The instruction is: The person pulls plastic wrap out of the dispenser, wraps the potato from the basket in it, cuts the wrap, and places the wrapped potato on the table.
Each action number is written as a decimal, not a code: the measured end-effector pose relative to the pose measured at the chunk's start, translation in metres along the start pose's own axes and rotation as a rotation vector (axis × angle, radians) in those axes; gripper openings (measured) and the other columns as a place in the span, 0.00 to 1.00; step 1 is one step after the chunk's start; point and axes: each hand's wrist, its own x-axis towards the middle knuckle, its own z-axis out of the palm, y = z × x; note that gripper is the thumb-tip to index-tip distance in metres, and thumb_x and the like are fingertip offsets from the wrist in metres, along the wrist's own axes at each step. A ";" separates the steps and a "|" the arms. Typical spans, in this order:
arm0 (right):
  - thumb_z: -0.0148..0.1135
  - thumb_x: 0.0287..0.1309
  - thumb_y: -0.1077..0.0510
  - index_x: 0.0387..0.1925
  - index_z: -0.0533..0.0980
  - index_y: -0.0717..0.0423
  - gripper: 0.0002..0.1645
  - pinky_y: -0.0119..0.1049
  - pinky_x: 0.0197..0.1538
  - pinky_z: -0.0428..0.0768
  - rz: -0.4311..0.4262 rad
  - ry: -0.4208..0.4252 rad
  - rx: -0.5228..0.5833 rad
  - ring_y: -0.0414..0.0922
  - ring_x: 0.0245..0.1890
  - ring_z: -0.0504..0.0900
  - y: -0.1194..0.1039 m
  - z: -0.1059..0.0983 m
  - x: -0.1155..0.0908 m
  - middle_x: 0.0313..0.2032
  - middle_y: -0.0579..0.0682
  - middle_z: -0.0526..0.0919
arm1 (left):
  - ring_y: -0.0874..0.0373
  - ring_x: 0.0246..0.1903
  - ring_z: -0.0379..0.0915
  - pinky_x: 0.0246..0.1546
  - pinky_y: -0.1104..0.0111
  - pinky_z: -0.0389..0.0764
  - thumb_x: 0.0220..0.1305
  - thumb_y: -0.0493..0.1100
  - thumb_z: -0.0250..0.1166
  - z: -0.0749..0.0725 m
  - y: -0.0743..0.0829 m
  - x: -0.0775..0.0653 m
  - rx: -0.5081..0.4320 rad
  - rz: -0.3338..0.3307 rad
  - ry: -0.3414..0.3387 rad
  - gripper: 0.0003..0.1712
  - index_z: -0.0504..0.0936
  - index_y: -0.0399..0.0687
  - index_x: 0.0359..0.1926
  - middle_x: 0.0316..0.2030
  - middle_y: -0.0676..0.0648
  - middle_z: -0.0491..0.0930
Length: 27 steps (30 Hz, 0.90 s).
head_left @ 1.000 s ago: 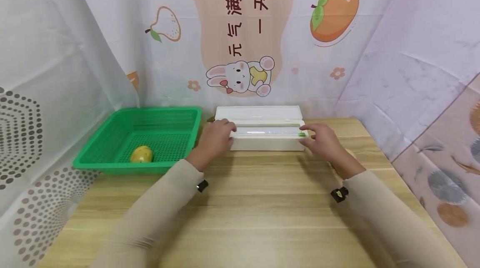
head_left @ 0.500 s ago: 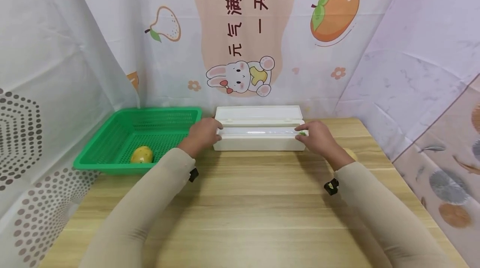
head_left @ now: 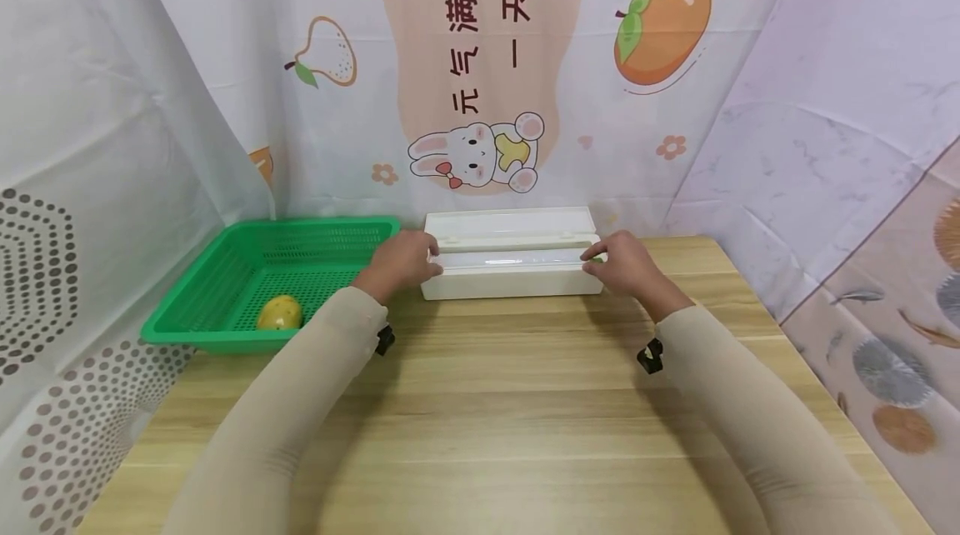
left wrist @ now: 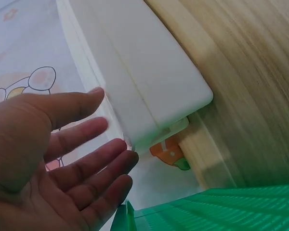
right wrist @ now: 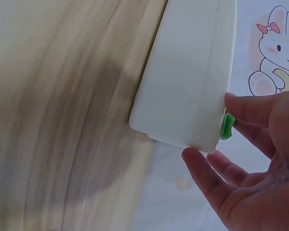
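A long white cling film box (head_left: 510,285) stands at the back of the table with its lid (head_left: 510,221) tipped up behind. Shiny clear film (head_left: 517,258) stretches along its top. My left hand (head_left: 402,260) is at the box's left end, thumb tip right at the upper edge and fingers loosely extended. At the opposite end is my right hand (head_left: 624,263); its thumb touches the upper front edge, and a fingertip meets the end corner. Close beside that thumb sits a small green slider (right wrist: 227,126). The far side of the box is hidden in both wrist views.
Left of the box stands a green plastic basket (head_left: 247,342) with a yellow fruit (head_left: 280,313) inside. Its rim comes close under my left hand. A printed curtain (head_left: 330,152) hangs directly behind the box, above the wooden table (head_left: 487,418).
My left hand has moved left, from over the box to its left end. My right hand has stayed at the right end. The view has shifted slightly.
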 end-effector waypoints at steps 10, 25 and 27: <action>0.67 0.66 0.52 0.45 0.90 0.51 0.12 0.56 0.60 0.77 0.111 -0.011 -0.020 0.60 0.65 0.77 -0.003 -0.003 0.005 0.60 0.59 0.84 | 0.51 0.47 0.78 0.50 0.54 0.83 0.70 0.48 0.70 0.004 -0.001 0.009 -0.020 0.037 0.028 0.09 0.91 0.53 0.46 0.50 0.48 0.87; 0.58 0.71 0.55 0.39 0.86 0.57 0.13 0.51 0.51 0.78 0.090 -0.008 -0.100 0.53 0.41 0.80 -0.007 -0.002 0.017 0.44 0.57 0.87 | 0.51 0.41 0.75 0.43 0.60 0.79 0.73 0.47 0.66 0.000 -0.008 0.020 -0.168 0.001 0.016 0.09 0.88 0.48 0.41 0.42 0.47 0.84; 0.57 0.72 0.56 0.40 0.85 0.58 0.13 0.51 0.50 0.78 0.088 -0.006 -0.095 0.53 0.40 0.80 -0.007 -0.001 0.018 0.44 0.57 0.87 | 0.50 0.42 0.75 0.45 0.59 0.79 0.74 0.46 0.65 0.000 -0.009 0.021 -0.201 -0.008 0.034 0.09 0.86 0.46 0.41 0.42 0.46 0.83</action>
